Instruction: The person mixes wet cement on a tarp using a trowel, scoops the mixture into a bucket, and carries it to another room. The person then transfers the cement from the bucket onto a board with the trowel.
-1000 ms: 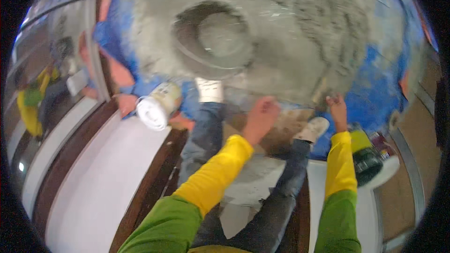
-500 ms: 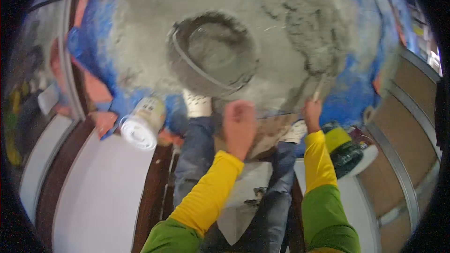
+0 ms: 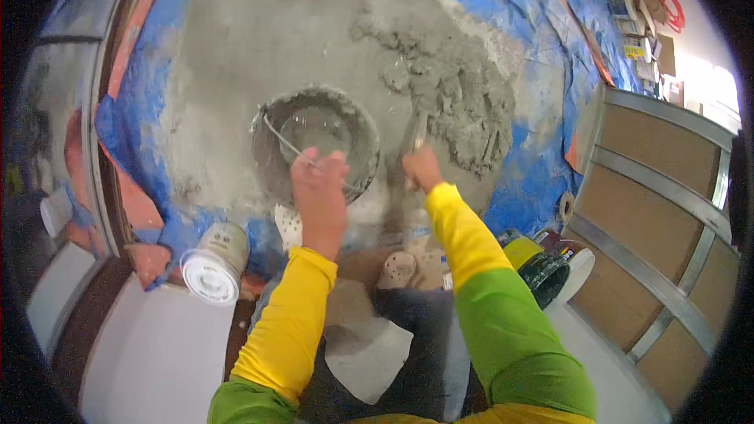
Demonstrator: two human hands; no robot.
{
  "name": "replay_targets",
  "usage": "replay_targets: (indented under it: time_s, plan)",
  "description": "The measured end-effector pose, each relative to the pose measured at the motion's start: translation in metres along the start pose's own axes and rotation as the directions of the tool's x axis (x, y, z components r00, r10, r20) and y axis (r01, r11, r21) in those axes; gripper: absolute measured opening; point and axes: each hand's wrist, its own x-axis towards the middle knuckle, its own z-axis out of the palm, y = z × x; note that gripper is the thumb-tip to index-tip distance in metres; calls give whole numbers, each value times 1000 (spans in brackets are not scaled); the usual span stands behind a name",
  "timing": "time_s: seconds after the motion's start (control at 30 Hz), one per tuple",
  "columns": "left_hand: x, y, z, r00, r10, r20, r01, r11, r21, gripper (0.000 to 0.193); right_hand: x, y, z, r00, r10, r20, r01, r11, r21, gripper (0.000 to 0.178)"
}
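Note:
A dark bucket (image 3: pixel 363 122) with wet grey mix inside stands on the mortar-smeared sheet in front of me. My left hand (image 3: pixel 320 200), a little blurred, is over its near side with curled fingers around the thin wire handle (image 3: pixel 281 136). My right hand (image 3: pixel 424 168) is closed around a tool with a light handle, which looks like a trowel (image 3: pixel 422 127). Its far end reaches the edge of a lumpy heap of wet mortar (image 3: pixel 463 98), right of the bucket. Mortar hides the trowel's blade.
A pale tub with a white lid (image 3: pixel 210 283) lies at the left. Black and white buckets (image 3: pixel 550 276) are at the right, beside a metal-framed brown panel (image 3: pixel 628 224). Blue tarp (image 3: pixel 542 55) surrounds the mortar. My light clogs (image 3: pixel 399 268) are close to the bucket.
My left hand has moved forward onto the bucket handle, which now stands higher across the opening. My right hand and the trowel have shifted left, closer to the bucket. The view has shifted.

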Motion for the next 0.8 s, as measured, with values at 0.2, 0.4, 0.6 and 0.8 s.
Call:
replay_targets:
  time_s: [0.2,0.4,0.6,0.8]
  plan:
    - [14,33,-13,996,75,47,-81,983,164,57,-70,-3,-126,986,152,-72,-150,988,29,41]
    - [24,35,-43,987,37,157,-102,899,427,52,60,33,-174,998,1,-61,9,986,165,35]
    - [4,24,-51,960,213,179,-278,735,618,80,90,35,-94,909,-384,161,417,824,-384,18]
    - [-68,67,-37,816,522,248,-577,708,408,84,21,85,-104,940,-292,175,339,852,-398,29]
